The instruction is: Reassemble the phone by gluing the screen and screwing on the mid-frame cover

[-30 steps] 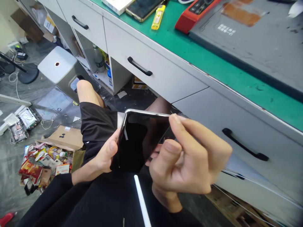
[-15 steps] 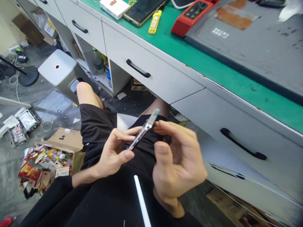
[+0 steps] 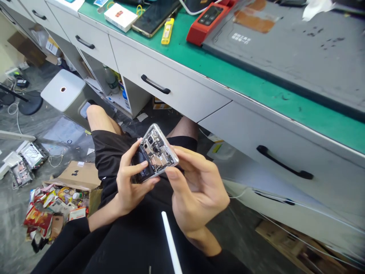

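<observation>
An opened smartphone (image 3: 158, 156), its back cover off, is held above my lap. The camera parts, circuit board and black battery face up inside its silver frame. My left hand (image 3: 127, 184) is closed around the battery end, with one finger across the battery. At the opposite end, my right hand (image 3: 201, 186) grips the frame's right edge between thumb and fingers. The phone tilts, with its camera end pointing up and away from me.
A green-topped bench (image 3: 182, 57) with drawers runs across ahead. On it lie a grey mat (image 3: 279, 72), a red device (image 3: 209, 19), a yellow lighter (image 3: 167, 31), another phone (image 3: 155, 17) and a white box (image 3: 120, 17). A cardboard box of wrappers (image 3: 74, 177) and a stool (image 3: 64, 89) stand left.
The phone has turned from nearly edge-on so that its open inside faces me. My right hand has moved left and closed on its edge. The view has shifted slightly.
</observation>
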Demonstrator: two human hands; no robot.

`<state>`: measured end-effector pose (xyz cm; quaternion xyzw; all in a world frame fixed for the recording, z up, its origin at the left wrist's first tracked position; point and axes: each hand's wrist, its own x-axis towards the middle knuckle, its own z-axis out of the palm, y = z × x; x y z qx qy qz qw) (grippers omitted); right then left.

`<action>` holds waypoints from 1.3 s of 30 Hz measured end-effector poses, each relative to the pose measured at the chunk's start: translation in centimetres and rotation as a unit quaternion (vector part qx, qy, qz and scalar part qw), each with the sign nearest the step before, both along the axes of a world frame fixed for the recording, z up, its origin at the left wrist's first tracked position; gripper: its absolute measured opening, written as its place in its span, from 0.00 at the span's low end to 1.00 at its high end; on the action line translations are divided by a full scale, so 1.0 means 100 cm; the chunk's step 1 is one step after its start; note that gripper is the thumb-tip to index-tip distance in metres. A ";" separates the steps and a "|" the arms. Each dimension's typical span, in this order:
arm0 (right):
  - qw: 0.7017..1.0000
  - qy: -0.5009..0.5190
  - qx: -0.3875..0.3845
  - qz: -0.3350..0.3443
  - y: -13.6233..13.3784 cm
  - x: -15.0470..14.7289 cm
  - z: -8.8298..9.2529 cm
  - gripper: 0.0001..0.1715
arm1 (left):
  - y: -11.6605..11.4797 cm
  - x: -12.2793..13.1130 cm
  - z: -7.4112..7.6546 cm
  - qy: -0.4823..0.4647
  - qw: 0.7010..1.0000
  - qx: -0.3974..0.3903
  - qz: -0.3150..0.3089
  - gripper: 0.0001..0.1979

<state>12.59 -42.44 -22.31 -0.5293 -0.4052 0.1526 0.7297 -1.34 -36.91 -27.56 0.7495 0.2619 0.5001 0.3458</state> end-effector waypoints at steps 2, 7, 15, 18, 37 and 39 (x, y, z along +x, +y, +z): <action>0.999 0.049 -0.009 0.000 0.001 -0.001 0.001 0.21 | 0.002 -0.002 0.002 0.045 0.998 0.034 0.026 0.21; 0.987 0.157 -0.030 0.008 0.003 -0.002 0.000 0.11 | 0.005 -0.007 0.008 0.132 0.978 0.119 0.106 0.23; 0.953 0.293 -0.078 -0.003 0.012 0.005 -0.016 0.12 | 0.004 0.000 0.009 0.175 0.954 0.174 0.169 0.26; 0.944 0.318 -0.090 0.000 0.016 0.009 -0.024 0.15 | 0.002 0.004 0.009 0.197 0.950 0.163 0.181 0.24; 0.928 0.332 -0.170 0.016 0.010 0.037 -0.057 0.21 | 0.035 -0.029 0.041 0.207 0.896 -0.389 -0.060 0.20; 0.929 0.329 -0.171 0.019 0.008 0.037 -0.056 0.20 | 0.033 -0.026 0.041 0.225 0.892 -0.388 -0.066 0.15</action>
